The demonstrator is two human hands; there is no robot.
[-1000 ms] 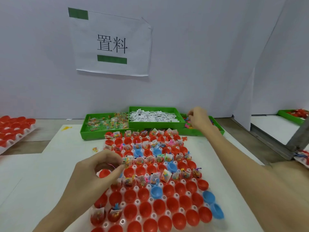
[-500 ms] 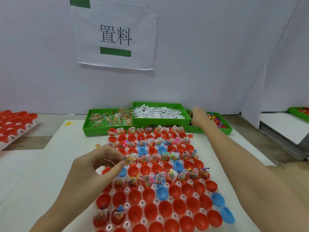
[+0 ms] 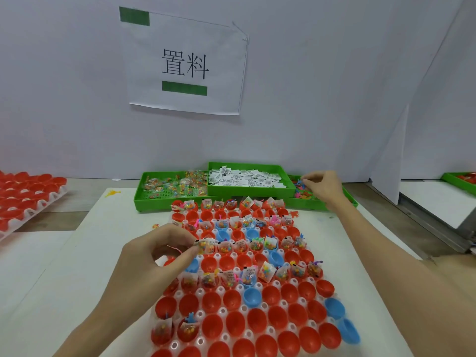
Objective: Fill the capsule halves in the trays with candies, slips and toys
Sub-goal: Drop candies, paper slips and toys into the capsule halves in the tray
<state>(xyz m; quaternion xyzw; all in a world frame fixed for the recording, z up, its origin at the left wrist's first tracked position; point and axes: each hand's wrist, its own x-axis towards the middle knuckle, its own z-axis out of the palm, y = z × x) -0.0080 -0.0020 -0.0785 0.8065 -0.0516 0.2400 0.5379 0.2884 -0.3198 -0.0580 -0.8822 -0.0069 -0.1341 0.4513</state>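
A person's left hand [image 3: 152,256] is hovering over the left edge of a white tray [image 3: 239,288] of red and blue capsule halves [image 3: 237,328], its thumb and fingers curling together to pinch a thin pink toy [image 3: 173,249] just beside a candy packet [image 3: 206,247] standing in a capsule. Beyond it, the right hand [image 3: 322,186] is reaching into the green bin of toys [image 3: 304,194], fingertips bending to pinch a small blue piece there. Left of that hand, green bins are holding paper slips [image 3: 244,177] and candy packets [image 3: 177,185]. Several capsule rows ahead of the left hand are carrying packets; those nearer the person are mostly sitting bare.
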